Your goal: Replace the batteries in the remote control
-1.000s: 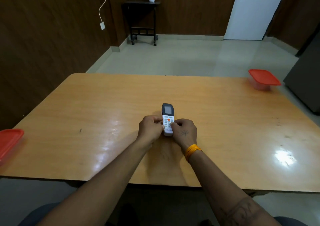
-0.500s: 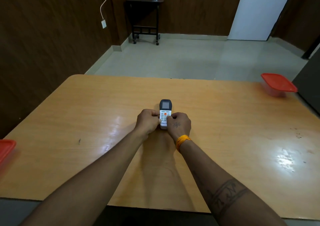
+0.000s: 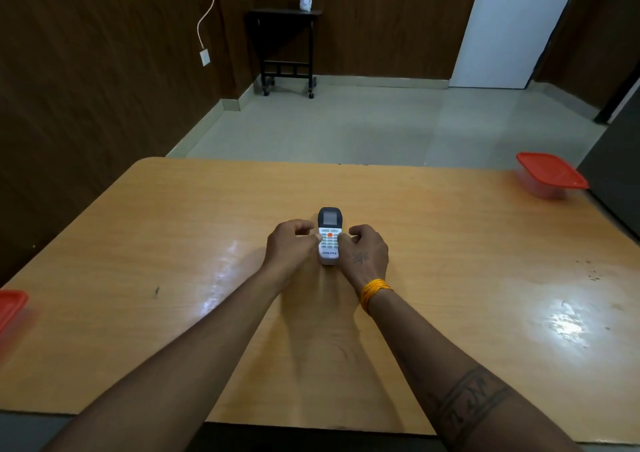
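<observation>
Head view. The remote control point(image 3: 330, 236) is lying face up near the middle of the wooden table point(image 3: 450, 261), its dark display end pointing away from the person and its white keypad end pointing toward them. An orange button is showing just below the display, and the brand lettering is readable near the closer end.

The left hand point(image 3: 289, 249) is reaching in from the lower left with the forearm extended over the table. Its fingers are curling loosely beside the left edge of the remote control; whether they are gripping it or only touching it cannot be told. The right hand point(image 3: 365, 252) is reaching in from the lower right in a mirrored pose. Its fingers are also curling beside the right edge of the remote control, and actual contact cannot be confirmed here either. The lower sides of the remote control are being partly covered by both hands.

An orange thread band point(image 3: 373, 290) is sitting around the right wrist. A red-lidded container point(image 3: 550, 174) is standing at the far right corner of the table, well apart from the hands. A second red lid point(image 3: 10, 307) is showing at the left edge of the table, cut off by the frame.

Beyond the table, a dark side table point(image 3: 285, 46) on castors is standing against the wood-panelled wall, carrying a small white pot point(image 3: 305, 2). A white door point(image 3: 512, 25) is showing at the upper right.
</observation>
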The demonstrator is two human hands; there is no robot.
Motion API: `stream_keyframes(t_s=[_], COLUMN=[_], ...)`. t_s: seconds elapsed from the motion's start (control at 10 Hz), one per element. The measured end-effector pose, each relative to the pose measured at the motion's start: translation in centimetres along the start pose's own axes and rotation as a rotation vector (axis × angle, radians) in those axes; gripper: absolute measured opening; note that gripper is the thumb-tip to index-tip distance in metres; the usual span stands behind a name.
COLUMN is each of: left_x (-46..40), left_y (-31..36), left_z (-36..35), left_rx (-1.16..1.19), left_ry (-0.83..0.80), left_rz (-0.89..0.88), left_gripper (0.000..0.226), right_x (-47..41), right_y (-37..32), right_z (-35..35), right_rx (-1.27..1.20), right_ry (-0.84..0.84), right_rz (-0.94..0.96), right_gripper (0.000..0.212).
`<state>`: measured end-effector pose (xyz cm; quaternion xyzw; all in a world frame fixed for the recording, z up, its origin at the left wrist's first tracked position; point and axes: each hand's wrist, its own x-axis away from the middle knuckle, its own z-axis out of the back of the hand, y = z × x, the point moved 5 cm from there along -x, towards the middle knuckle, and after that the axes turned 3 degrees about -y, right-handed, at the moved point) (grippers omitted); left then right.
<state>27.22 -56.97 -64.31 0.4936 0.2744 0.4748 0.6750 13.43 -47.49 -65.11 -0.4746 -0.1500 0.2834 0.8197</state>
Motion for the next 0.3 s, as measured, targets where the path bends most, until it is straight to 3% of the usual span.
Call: stream_keyframes(t_s=[0.3], left_x=[-2.5], left_y=[5.3], left_z=[1.2], left_rx=[0.235], left_ry=[-0.004], left_rz=[-0.272], left_gripper=[0.022], right_x=[-2.7], right_y=[-4.4], right_z=[2.6], right_rx=[-0.296], right_ry=[-0.006], right_rz=[0.238], right_gripper=[0.027])
